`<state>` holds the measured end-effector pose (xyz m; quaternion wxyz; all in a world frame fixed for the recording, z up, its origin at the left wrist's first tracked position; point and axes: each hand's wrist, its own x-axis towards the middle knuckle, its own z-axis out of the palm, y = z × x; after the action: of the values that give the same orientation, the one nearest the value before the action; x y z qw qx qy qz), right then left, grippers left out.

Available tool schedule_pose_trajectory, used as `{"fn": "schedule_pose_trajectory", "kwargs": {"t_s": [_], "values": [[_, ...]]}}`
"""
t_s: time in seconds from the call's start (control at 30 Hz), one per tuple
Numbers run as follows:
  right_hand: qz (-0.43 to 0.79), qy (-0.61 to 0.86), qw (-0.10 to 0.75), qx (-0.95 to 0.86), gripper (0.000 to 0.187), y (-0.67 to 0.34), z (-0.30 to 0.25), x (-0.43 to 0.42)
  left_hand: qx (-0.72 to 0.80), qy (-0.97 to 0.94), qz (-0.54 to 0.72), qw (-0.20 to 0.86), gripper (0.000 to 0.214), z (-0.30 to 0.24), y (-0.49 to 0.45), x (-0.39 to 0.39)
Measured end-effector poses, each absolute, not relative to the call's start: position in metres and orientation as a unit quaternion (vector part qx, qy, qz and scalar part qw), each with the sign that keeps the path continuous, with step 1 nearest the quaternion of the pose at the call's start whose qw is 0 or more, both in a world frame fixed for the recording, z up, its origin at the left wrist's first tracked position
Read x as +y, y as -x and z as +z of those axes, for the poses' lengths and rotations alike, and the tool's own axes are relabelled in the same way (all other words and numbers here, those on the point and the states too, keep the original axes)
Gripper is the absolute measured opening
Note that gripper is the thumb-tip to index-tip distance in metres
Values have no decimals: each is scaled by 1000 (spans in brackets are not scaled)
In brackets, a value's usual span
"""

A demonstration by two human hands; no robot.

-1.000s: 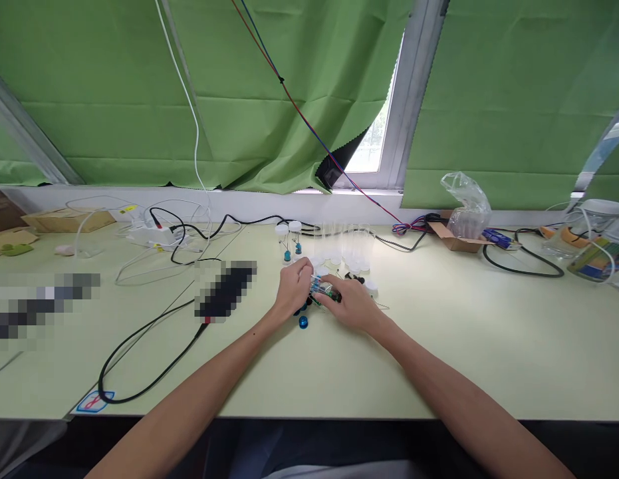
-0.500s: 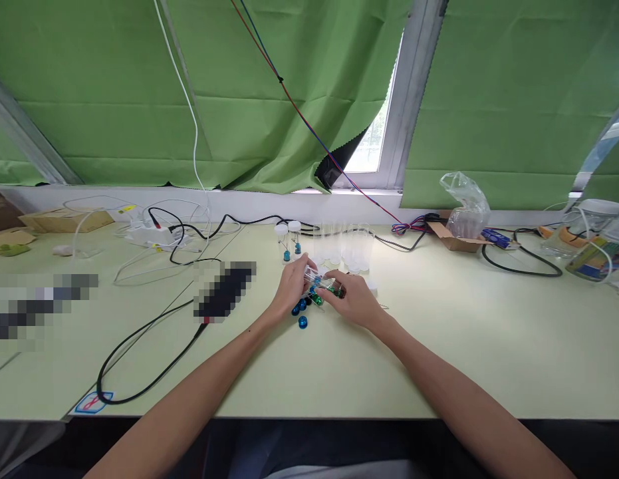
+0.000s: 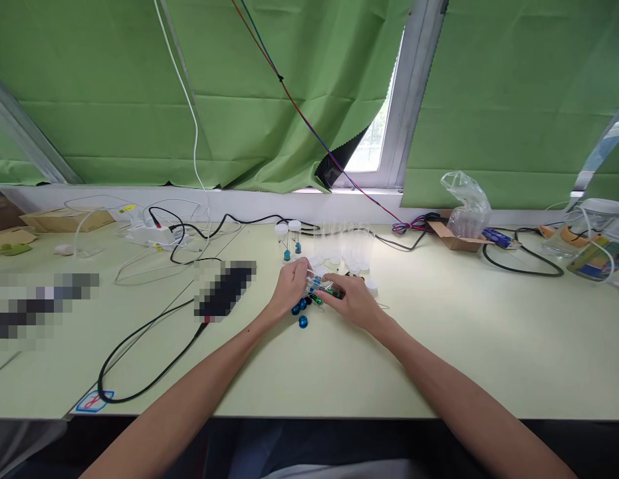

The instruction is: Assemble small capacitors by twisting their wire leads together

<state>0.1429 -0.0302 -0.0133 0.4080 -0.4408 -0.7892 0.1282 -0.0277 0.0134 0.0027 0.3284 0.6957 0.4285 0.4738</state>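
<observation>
Left grip point(image 3: 290, 283) — closed round the tube point(image 3: 316, 275) | right grip point(image 3: 356, 299) — narrow, green part point(image 3: 334, 291) by its thumb, cannot tell if held | tube: between both hands, blue parts point(image 3: 302, 305) on the worktop point(image 3: 379, 379) just nearer the person

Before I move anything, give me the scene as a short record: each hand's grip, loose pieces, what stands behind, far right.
Left grip: on a clear tube, held tilted
Right grip: at the tube's right side; whether it holds anything is unclear
Loose pieces: blue round piece nearest the person; green piece between the hands
Behind: two white-capped tubes, upright; clear standing tubes to their right
Far right: plastic bag in a cardboard box
</observation>
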Motion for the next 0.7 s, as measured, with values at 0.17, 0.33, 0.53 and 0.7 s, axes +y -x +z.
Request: {"fn": "schedule_pose_trajectory", "kwargs": {"t_s": [0.17,0.33,0.53,0.7], "values": [[146,434,420,-784,37,-143,-14,-30,437,-701,473,308,35,1,29,14],[155,428,425,-783,33,-143,-13,-31,440,-709,471,287,43,-1,29,15],[164,431,419,-782,35,-143,-12,-33,436,-721,469,265,43,-2,29,14],[166,433,422,-779,34,-142,-12,-33,439,-729,470,235,44,-3,29,14]]}}
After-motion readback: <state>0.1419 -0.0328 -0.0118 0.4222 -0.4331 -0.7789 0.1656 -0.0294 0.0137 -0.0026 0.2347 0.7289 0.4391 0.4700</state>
